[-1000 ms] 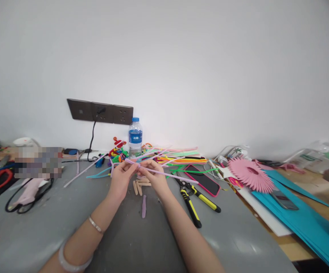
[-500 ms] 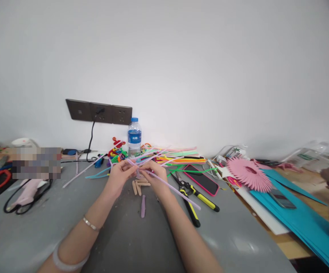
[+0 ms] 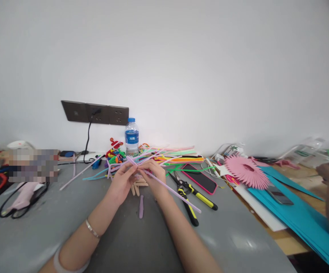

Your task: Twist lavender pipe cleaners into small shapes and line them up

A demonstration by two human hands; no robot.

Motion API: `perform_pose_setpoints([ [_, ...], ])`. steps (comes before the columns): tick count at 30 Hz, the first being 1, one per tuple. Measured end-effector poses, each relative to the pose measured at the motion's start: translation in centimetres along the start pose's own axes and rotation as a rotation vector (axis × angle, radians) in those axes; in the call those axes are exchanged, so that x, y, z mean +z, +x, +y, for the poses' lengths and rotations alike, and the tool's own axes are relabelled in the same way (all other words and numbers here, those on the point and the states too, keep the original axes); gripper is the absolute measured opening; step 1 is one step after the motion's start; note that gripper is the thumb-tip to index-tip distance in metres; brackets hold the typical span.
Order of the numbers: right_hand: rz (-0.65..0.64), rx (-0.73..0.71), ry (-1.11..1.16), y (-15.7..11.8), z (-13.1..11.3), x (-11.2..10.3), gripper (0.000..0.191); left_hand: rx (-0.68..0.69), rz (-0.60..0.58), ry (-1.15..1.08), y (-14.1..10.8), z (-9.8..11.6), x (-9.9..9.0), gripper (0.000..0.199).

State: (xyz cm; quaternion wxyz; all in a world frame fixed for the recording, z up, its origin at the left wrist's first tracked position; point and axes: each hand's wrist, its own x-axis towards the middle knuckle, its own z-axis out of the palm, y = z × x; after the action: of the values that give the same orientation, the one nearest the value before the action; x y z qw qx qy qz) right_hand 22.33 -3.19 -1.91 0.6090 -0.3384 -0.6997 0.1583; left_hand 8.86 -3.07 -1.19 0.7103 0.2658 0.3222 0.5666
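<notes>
Pinching tips on both: left hand (image 3: pixel 124 180) and right hand (image 3: pixel 154 176) meet on one lilac stem (image 3: pixel 170 188), its long end slanting right and nearward, over the pliers (image 3: pixel 201 198), so right's closer.

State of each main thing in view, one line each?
Left hand: pinching lilac pipe cleaner
Right hand: pinching it too
Lilac pipe cleaner: long end sticking out
Yellow-black cutters: handles spread
Plastic bottle: upright, capped
Pink-edged phone: screen dark
Black plug: in socket

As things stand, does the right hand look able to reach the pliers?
Probably yes: the pliers lie nearby, though the right hand holds a lilac pipe cleaner that crosses above one handle.
</notes>
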Motion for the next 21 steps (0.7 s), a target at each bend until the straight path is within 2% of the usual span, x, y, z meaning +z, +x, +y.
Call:
perform_pose_setpoints([
  [4,-0.044,-0.058,-0.010,0.1,0.4,-0.1,0.006,-0.003,0.051,-0.006,0.2,0.2,-0.1,0.032],
  [7,-0.089,-0.026,0.017,0.2,0.3,-0.3,0.007,0.000,0.060,-0.003,0.4,0.4,-0.3,0.031],
  [12,-0.090,0.165,0.071,0.5,-0.1,-0.9,0.006,0.044,0.026,0.105,0.5,0.7,-0.5,0.028],
  [15,-0.150,0.264,0.161,0.7,-0.2,-1.4,0.010,0.061,0.026,0.222,0.5,1.0,-0.6,0.031],
  [21,-0.244,0.390,0.317,1.0,-0.6,-2.5,0.014,0.071,-0.084,0.504,0.3,2.2,-0.8,0.031],
])
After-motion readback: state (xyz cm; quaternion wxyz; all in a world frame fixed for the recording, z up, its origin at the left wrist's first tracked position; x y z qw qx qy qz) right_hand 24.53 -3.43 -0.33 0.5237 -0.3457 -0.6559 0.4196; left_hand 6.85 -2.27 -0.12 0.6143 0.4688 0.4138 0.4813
